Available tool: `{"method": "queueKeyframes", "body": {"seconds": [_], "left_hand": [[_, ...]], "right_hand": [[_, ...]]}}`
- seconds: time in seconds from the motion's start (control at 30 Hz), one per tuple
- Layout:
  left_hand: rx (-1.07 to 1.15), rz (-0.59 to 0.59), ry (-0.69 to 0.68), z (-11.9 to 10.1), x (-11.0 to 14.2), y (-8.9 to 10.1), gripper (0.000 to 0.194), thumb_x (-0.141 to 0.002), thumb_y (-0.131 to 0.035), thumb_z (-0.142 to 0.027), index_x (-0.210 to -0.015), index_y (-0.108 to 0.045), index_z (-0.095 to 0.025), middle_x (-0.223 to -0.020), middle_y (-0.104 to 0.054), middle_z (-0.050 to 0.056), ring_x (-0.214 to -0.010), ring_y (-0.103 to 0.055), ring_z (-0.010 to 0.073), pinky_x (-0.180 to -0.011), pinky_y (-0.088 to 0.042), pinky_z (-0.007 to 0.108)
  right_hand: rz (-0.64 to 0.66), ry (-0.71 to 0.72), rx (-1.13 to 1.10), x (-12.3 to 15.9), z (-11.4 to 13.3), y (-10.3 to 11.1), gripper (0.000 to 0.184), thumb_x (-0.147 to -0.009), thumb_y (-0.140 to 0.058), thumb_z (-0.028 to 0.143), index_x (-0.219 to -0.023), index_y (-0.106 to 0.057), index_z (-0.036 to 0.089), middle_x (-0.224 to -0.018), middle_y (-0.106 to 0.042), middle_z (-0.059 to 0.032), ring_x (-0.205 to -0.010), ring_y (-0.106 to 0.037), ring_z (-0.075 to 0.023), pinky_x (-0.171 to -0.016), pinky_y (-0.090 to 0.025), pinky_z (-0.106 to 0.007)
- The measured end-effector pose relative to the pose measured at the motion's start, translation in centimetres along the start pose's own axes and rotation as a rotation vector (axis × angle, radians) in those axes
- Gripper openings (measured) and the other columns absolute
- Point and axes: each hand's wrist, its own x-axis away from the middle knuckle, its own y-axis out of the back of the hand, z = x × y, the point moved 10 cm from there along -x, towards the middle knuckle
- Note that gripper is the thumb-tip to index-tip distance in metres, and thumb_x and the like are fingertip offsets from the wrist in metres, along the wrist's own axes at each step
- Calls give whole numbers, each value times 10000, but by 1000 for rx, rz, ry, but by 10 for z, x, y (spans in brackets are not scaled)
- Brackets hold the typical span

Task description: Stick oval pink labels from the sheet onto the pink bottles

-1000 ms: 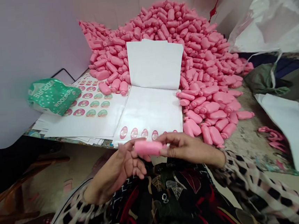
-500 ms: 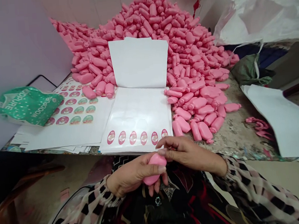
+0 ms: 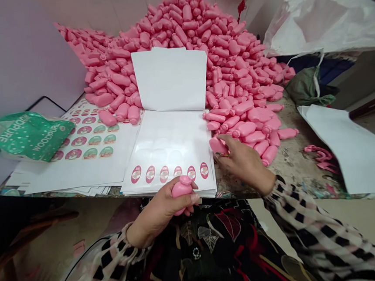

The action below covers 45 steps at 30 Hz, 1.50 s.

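My left hand [image 3: 167,208] is closed around a small pink plastic bottle [image 3: 181,189], held upright just below the table's front edge. My right hand [image 3: 241,160] reaches onto the table and its fingers close on another pink bottle [image 3: 217,145] at the near edge of a huge heap of pink bottles [image 3: 198,39]. Between the hands lies a white sticker sheet [image 3: 171,142] with one row of oval labels [image 3: 169,172] left along its near edge; its backing page is folded up against the heap.
More label sheets [image 3: 89,140] lie stacked at the left, with a green Woodpure bag [image 3: 26,135] on them. White plastic sacks [image 3: 321,15] and a white sheet [image 3: 352,152] lie at the right. The table edge [image 3: 238,193] is worn. A purple wall stands left.
My right hand left the bottle held by both hands and reached forward to a bottle in the heap. My left hand turned its bottle upright and kept it.
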Motion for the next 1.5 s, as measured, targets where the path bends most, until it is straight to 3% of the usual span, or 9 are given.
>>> {"method": "queueKeyframes", "body": {"seconds": [0.13,0.23,0.33,0.4,0.47,0.6,0.83,1.13,1.5], "left_hand": [[-531,-254,-268,-39,0,13,213,-794,-606,-347,-965,-599,-220,-915,-619,18,-848,-547,185,-771,-414,333],[-848,-276,-380,-56,2,-1,150,-863,-483,-308,-934,-590,-231,-905,-616,20,-842,-535,199,-746,-384,338],[-956,-216,-333,-54,1,-11,107,-854,-487,-287,-792,-543,-219,-773,-596,8,-691,-514,180,-629,-342,304],[-967,-167,-291,-50,0,-15,114,-828,-525,-279,-733,-511,-217,-712,-580,-1,-625,-493,170,-581,-313,289],[-1032,-160,-308,-51,0,-18,86,-839,-508,-276,-774,-528,-223,-738,-589,7,-638,-502,175,-581,-319,290],[-1261,-276,-380,-56,-9,-15,185,-896,-399,-257,-972,-564,-224,-952,-622,54,-842,-555,215,-683,-387,323],[-1303,-298,-334,-44,-35,2,400,-828,-570,-370,-1210,-536,-254,-1392,-483,79,-1070,-563,307,-848,-431,428],[-1313,-220,-325,-44,-40,0,471,-825,-575,-399,-1266,-521,-242,-1432,-438,88,-1098,-562,353,-850,-439,473],[-1496,-235,-285,-42,-45,-2,574,-807,-592,-442,-1334,-459,-257,-1457,-406,55,-1033,-606,305,-780,-494,428]], "right_hand": [[-166,26,-104,-21,8,15,485,-871,-476,388,-1313,-410,198,-1174,-564,-113,-957,-566,-250,-693,-413,-328],[-247,-11,-93,-12,10,19,421,-918,-383,470,-1226,-486,201,-1127,-540,-111,-946,-551,-234,-694,-404,-322],[-120,41,-50,6,17,1,357,-965,-288,395,-971,-601,224,-928,-575,-59,-847,-550,-191,-675,-377,-298],[-34,89,-17,18,20,-12,326,-963,-317,340,-913,-616,220,-874,-588,-49,-834,-541,-185,-693,-369,-295],[-6,106,8,25,19,-21,269,-949,-363,307,-961,-612,209,-894,-607,-53,-865,-536,-191,-730,-368,-301],[-19,124,34,26,19,-29,248,-943,-382,292,-948,-609,193,-915,-608,-64,-879,-531,-197,-748,-365,-305],[-25,186,48,23,22,-31,247,-939,-393,287,-917,-622,195,-913,-584,-69,-854,-523,-190,-722,-362,-298],[86,245,-151,16,19,-34,186,-920,-444,259,-917,-618,191,-905,-592,-36,-842,-530,-154,-705,-376,-260],[-17,55,-270,20,9,-45,181,-898,-494,350,-833,-578,203,-834,-594,-26,-784,-543,-162,-659,-376,-272]]}}
